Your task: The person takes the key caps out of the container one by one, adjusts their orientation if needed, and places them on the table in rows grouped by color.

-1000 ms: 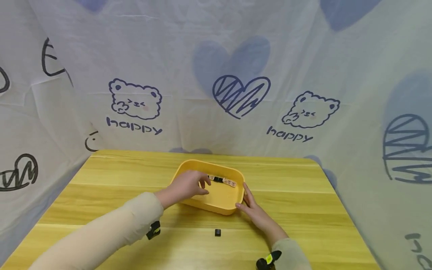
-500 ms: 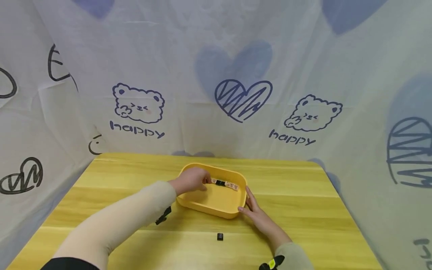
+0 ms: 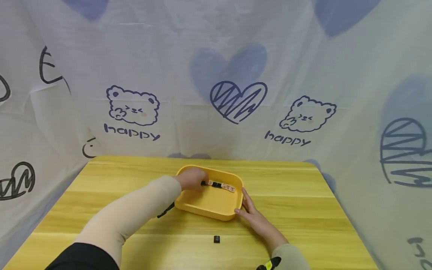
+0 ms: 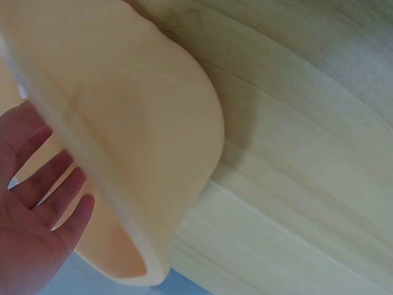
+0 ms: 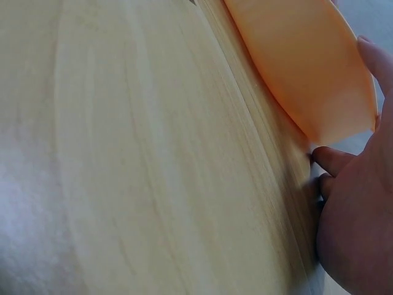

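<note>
In the head view a yellow plastic tray point(image 3: 209, 214) stands on the table, with a row of small black and pale pink blocks point(image 3: 228, 188) along its far wall. My left hand point(image 3: 192, 178) reaches into the tray's left part, its fingertips right at a black block point(image 3: 203, 183) at the row's left end. The left wrist view shows that hand point(image 4: 37, 203) behind the tray's wall point(image 4: 141, 110), some fingers loosely bent, their grip on the block hidden. My right hand point(image 3: 258, 219) holds the tray's right end, thumb at the near corner and fingers along the outer side.
One loose black block point(image 3: 216, 239) lies on the wood-grain table point(image 3: 290, 210) in front of the tray. Behind the table hangs a pale cloth point(image 3: 189, 123) printed with hearts and bears.
My left hand has lowered from over the tray to the row's left end, its forearm swinging inward. The right hand stays at the tray's right end. The head view has shifted slightly.
</note>
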Available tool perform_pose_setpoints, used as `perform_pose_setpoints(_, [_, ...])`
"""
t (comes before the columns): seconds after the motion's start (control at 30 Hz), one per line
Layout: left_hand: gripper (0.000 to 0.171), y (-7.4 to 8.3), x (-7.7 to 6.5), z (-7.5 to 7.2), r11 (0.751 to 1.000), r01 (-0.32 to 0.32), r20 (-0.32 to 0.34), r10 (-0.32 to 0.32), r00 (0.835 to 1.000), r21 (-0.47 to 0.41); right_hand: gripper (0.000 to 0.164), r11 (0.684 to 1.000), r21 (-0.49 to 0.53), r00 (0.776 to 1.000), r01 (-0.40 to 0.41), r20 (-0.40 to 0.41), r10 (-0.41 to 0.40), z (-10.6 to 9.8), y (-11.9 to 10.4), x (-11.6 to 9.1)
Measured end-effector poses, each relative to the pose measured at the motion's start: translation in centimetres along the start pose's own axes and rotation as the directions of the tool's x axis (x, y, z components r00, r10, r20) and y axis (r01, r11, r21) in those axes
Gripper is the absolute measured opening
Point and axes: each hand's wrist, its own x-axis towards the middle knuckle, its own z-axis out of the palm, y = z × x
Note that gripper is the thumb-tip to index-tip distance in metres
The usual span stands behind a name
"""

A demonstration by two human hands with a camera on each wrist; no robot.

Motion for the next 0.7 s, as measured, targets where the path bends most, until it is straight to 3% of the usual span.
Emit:
perform_pose_setpoints(0.2, [0.030, -0.4, 0.2, 1.3, 0.999, -0.009, 0.011, 0.010, 1.000, -0.032, 0.083, 1.000, 0.003, 1.000, -0.020, -0.005, 0.020, 0.2, -0.2, -0.1])
perform_pose_setpoints(0.47, [0.020, -0.8, 0.3, 2.3, 0.992, -0.125, -0.042, 0.126, 0.991, 0.019, 0.083, 1.000, -0.003, 0.999, -0.030, -0.015, 0.030, 0.2, -0.5, -0.4])
perform_pose_setpoints(0.7, [0.030, -0.3, -0.1, 2.5, 0.994, -0.110, -0.015, 0.110, 0.994, -0.018, 0.083, 1.000, -0.009, 0.999, -0.025, -0.020, 0.025, 0.0, -0.3, -0.2])
